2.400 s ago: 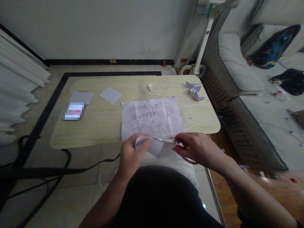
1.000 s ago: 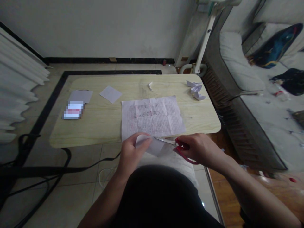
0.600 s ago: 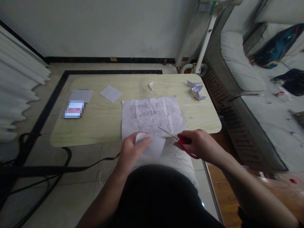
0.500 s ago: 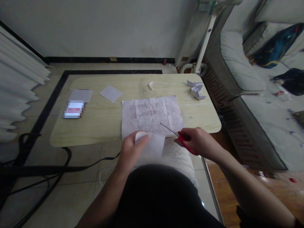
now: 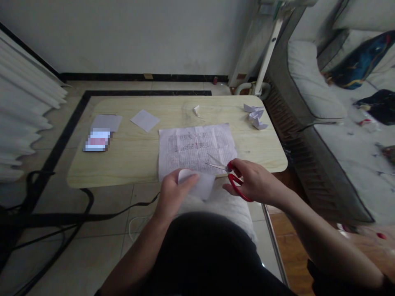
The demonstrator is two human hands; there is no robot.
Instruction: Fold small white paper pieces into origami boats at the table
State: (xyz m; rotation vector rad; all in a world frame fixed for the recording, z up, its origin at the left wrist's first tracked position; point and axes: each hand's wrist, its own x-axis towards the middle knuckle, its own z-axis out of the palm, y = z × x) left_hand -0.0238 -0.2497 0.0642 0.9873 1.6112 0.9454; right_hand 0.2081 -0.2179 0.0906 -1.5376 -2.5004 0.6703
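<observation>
Between the thumb and fingers of my left hand [image 5: 174,192] is a white piece of paper [image 5: 202,185], held over my lap at the table's near edge. My right hand [image 5: 256,181] grips red-handled scissors [image 5: 236,185]. Their blades are spread and point left, just above the paper's right side and apart from it. Beneath the blades, on the table, lies a large creased sheet [image 5: 197,144] covered in print with some red marks.
On the pale wooden table [image 5: 129,164] are a square paper [image 5: 145,120], a phone [image 5: 97,140] beside another paper [image 5: 106,122], a small paper scrap [image 5: 196,110] and folded paper pieces [image 5: 256,116]. A grey sofa [image 5: 327,144] stands right; black straps [image 5: 77,220] hang left.
The scissors' blades, closed together before, are now spread apart, and my right hand's fingers have opened with the handles. The left hand and its paper have shifted slightly to the right.
</observation>
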